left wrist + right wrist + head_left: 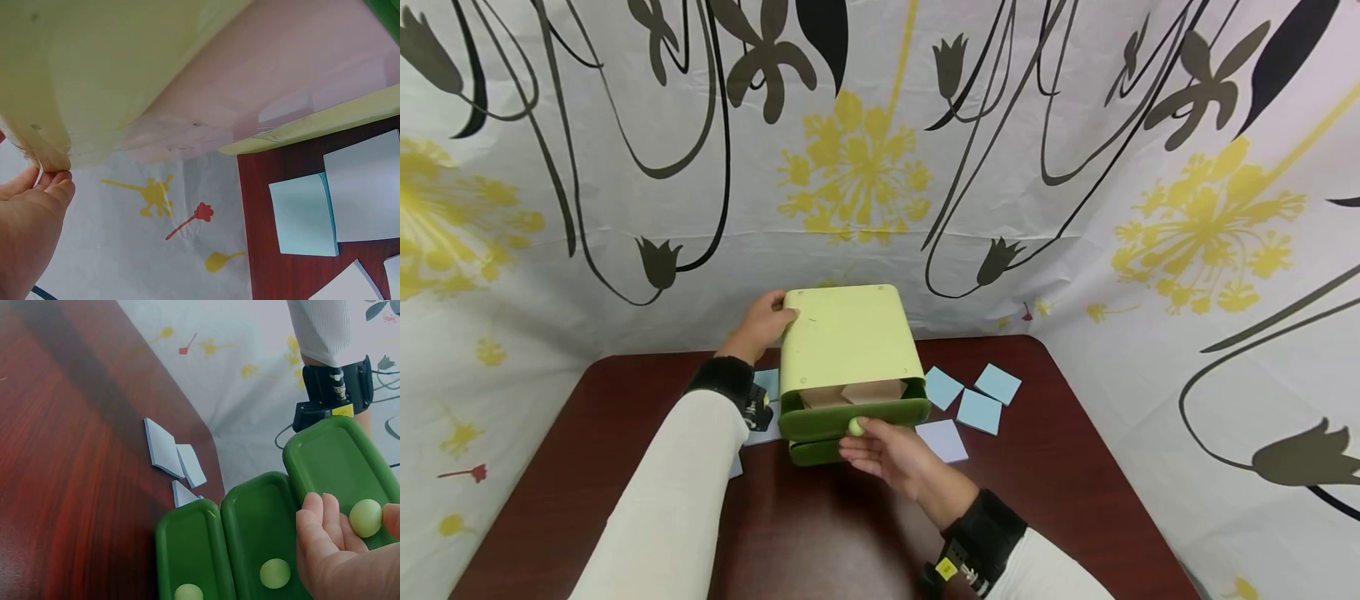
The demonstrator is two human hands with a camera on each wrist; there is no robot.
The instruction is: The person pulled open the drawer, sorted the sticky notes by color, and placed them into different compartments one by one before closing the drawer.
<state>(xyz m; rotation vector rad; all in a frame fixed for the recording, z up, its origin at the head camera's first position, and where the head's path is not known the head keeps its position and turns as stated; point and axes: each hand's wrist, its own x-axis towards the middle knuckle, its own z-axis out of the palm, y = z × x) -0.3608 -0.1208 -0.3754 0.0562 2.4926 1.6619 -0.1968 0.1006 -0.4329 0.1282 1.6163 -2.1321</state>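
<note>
A light green drawer cabinet (848,333) stands on the dark red table (625,400). Its top drawer (850,415) is pulled partly out, and tan paper pads (857,392) show inside. My right hand (868,440) pinches that drawer's pale round knob (855,427); in the right wrist view the knob (365,517) sits between the fingers (319,525) and the thumb. My left hand (777,317) grips the cabinet's far left top corner. The left wrist view shows that hand (34,212) at the edge of the cabinet (125,62).
Blue and white sticky-note pads (977,411) lie on the table right of the cabinet, more pads (304,214) on its left. Two lower dark green drawers (259,525) with knobs are closed. A flower-print cloth (1075,167) backs and flanks the table.
</note>
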